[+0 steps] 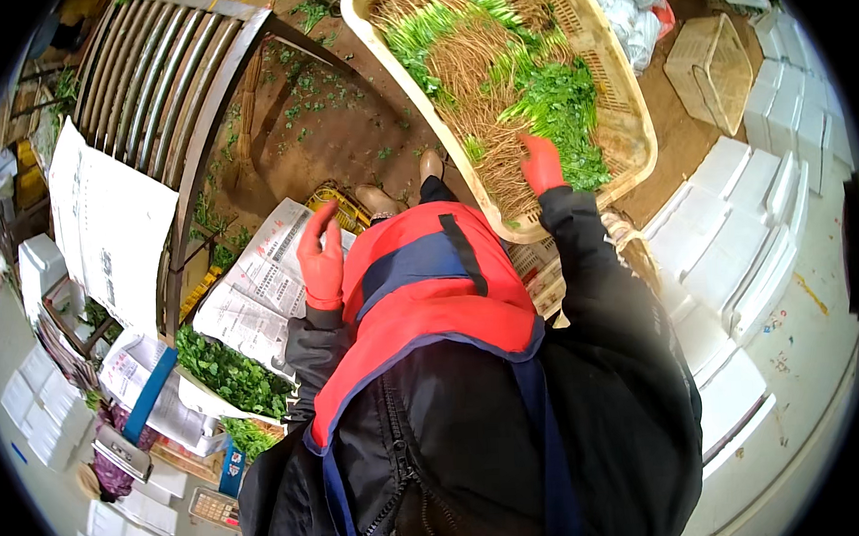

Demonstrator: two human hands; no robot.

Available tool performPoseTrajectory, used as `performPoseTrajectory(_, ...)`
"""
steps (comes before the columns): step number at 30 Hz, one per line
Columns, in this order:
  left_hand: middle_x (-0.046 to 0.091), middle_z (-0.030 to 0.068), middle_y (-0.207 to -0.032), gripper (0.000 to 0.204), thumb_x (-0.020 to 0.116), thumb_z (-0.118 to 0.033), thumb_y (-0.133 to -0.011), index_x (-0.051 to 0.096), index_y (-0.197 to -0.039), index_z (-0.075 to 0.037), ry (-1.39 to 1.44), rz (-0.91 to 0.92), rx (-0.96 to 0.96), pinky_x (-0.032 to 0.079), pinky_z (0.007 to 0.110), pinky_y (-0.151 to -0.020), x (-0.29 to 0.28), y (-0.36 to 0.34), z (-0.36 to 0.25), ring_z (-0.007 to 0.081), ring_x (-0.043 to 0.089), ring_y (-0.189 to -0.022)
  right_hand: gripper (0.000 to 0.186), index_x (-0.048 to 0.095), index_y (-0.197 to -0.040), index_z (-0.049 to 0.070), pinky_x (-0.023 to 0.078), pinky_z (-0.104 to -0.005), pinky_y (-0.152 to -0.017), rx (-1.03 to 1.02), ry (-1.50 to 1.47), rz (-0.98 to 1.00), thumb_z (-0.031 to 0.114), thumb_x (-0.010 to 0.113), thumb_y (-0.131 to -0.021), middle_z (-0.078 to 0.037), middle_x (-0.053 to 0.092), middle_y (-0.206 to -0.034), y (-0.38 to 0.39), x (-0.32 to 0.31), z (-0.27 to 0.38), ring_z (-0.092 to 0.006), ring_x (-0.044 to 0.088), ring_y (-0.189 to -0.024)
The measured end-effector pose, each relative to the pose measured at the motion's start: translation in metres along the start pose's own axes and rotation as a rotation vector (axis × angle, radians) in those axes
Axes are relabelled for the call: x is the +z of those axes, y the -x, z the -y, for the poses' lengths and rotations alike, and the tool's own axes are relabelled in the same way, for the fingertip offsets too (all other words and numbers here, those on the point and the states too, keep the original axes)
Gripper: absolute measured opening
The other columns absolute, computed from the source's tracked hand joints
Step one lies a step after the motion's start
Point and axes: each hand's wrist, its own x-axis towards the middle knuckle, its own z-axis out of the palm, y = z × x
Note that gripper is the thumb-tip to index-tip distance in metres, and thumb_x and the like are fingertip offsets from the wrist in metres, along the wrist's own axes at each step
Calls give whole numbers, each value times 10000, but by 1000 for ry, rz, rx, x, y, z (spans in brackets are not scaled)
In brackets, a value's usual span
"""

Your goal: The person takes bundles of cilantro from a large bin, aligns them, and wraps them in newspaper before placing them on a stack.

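At nine o'clock a white sheet of paper (111, 229) hangs over the edge of a curved rack of metal slats (158, 83). Below it, near eight o'clock, a white box of loose green leaves (231, 375) sits among stacked papers.

Just left of centre the person's left hand (321, 256), in an orange-red glove, hovers over a spread sheet of printed newspaper (258, 290). Its fingers are loosely apart and slightly curled, and it holds nothing. A yellow slatted crate (342, 203) shows just beyond the glove, and the toes of two brown shoes (402, 185) stand on the dirt floor at twelve o'clock of the person's red and blue apron (430, 287).

Right of centre, toward one o'clock, the right hand (543, 162), also in an orange-red glove, rests palm down on the leafy greens with pale brown roots (498, 73). Whether its fingers have closed on any stems cannot be told. The greens fill a large cream plastic basket (634, 125), whose long axis runs from eleven o'clock to about four o'clock. The bunches lie crosswise in it, bright green tops alternating with tangled straw-coloured root ends.

At two o'clock lies a small empty wicker-coloured basket (713, 69). White foam boxes (735, 245) are stacked along three o'clock.
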Motion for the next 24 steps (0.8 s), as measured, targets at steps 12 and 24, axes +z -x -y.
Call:
performPoseTrajectory(12, 637, 104, -1097, 256, 519, -30, -912, 587, -1155, 18, 2, 213, -227, 451, 282, -910, 60, 6, 61, 169, 591, -1028, 825, 393, -1389, 208, 366, -507, -980, -318, 270, 578, 181, 750, -646, -186, 304, -1452, -74, -17, -61, -388, 313, -1323)
performPoseTrajectory(24, 633, 95, -1096, 267, 498, -2, -911, 586, -1163, 12, -57, 323, -237, 440, 279, -923, 116, 18, 68, 165, 583, -1044, 497, 582, -1089, 132, 334, -471, -1018, -406, 92, 320, 94, 715, -612, -135, 429, -1376, -51, -22, -82, -364, 365, -1290)
